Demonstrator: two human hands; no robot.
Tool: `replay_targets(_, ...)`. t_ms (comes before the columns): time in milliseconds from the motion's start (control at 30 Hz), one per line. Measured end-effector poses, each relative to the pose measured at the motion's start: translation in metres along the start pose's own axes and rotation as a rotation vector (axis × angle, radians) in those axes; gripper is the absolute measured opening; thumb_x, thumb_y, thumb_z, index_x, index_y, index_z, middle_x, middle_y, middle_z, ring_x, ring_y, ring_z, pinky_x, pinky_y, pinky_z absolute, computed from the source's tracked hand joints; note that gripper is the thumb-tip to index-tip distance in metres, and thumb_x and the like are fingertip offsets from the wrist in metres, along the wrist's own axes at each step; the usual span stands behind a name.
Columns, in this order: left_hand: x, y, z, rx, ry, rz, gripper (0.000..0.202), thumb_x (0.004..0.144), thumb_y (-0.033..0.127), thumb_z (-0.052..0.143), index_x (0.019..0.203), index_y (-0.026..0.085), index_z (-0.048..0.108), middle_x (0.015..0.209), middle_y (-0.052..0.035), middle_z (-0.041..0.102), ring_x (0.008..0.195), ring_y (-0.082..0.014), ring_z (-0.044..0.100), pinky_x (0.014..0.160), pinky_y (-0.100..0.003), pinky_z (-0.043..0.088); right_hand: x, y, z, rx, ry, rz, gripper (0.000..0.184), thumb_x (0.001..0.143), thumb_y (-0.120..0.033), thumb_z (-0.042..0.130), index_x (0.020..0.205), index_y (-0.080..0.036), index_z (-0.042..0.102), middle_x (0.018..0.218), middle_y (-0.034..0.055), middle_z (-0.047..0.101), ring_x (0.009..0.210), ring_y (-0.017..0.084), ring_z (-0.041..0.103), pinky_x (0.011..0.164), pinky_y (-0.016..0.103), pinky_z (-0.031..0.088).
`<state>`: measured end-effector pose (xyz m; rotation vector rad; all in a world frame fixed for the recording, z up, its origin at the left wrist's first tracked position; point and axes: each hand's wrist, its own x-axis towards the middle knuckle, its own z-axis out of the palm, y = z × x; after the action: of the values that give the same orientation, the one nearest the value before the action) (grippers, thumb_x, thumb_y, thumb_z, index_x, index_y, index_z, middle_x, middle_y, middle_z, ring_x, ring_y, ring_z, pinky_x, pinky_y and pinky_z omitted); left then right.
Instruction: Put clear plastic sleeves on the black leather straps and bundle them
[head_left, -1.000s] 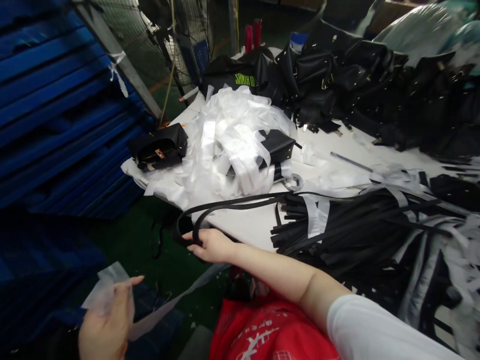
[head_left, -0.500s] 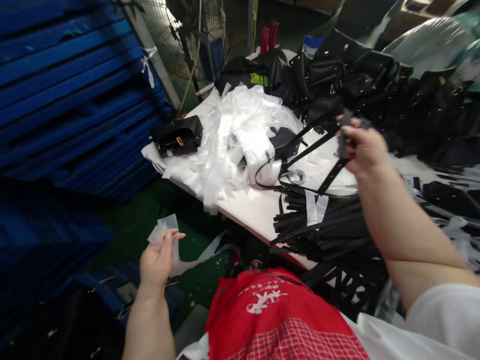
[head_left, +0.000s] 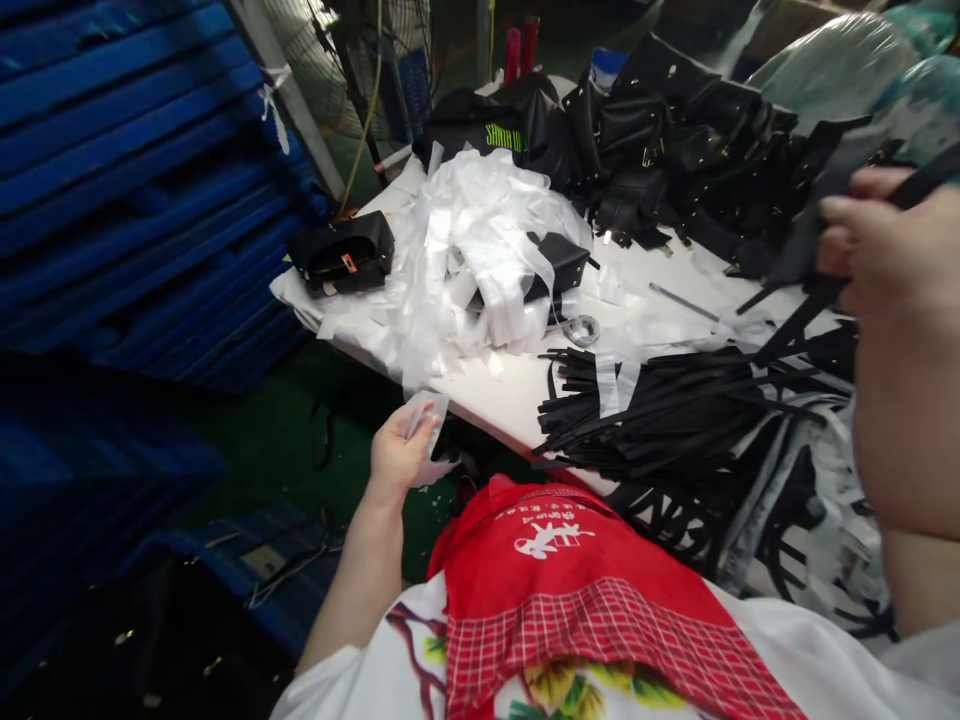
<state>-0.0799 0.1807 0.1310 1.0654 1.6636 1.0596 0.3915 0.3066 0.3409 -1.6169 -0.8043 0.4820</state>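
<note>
My left hand [head_left: 400, 452] is closed on a crumpled piece of clear plastic wrap [head_left: 424, 412], just off the near edge of the white table [head_left: 504, 395]. High at the right, close to the camera, my right hand [head_left: 885, 250] is closed on a black strap [head_left: 806, 300] that hangs down toward the table. Below it lies a heap of black straps [head_left: 675, 410], some banded with white plastic. A pile of discarded clear plastic strips [head_left: 472, 250] covers the table's left part.
A small black handbag [head_left: 341, 255] sits at the table's left corner, another bag [head_left: 559, 270] is half buried in the plastic. Many black bags [head_left: 675, 130] are heaped at the back. Blue stacked panels [head_left: 112, 180] stand at left, with a fan [head_left: 337, 30] behind the table.
My right hand has carried the black strap up and to the right, close to the camera. My left hand has risen with the plastic wrap toward the table edge.
</note>
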Motion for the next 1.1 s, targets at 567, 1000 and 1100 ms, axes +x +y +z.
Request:
replay_targets(567, -0.054, 0.05, 0.068, -0.264, -0.618, -0.299, 0.036, 0.061, 0.043, 0.088, 0.071, 0.012, 0.071, 0.067, -0.0035, 0.069, 0.061, -0.0132, 0.063, 0.057, -0.022, 0.05, -0.166, 0.034, 0.055, 0.85, -0.39, 0.121, 0.042, 0.093, -0.048, 0.05, 0.069, -0.019, 0.067, 0.053, 0.0011, 0.056, 0.031, 0.009, 0.036, 0.03, 0.021, 0.017)
replay_targets(1000, -0.057, 0.056, 0.084, -0.42, -0.878, -0.414, 0.043, 0.053, 0.039, 0.092, 0.074, 0.008, 0.071, 0.067, -0.0036, 0.067, 0.057, -0.0102, 0.06, 0.056, -0.021, 0.049, -0.171, 0.014, 0.047, 0.934, -0.584, 0.064, 0.028, 0.08, -0.048, 0.072, 0.073, -0.021, 0.072, 0.052, -0.0029, 0.055, 0.029, 0.007, 0.032, 0.025, 0.02, 0.016)
replay_targets(1100, -0.057, 0.059, 0.084, -0.442, -0.914, -0.431, 0.042, 0.053, 0.039, 0.092, 0.072, 0.009, 0.069, 0.065, -0.0026, 0.065, 0.056, -0.0099, 0.06, 0.054, -0.02, 0.048, -0.171, 0.014, 0.046, 0.939, -0.601, 0.077, 0.026, 0.08, -0.046, 0.073, 0.073, -0.021, 0.073, 0.052, -0.0033, 0.054, 0.029, 0.007, 0.031, 0.026, 0.02, 0.016)
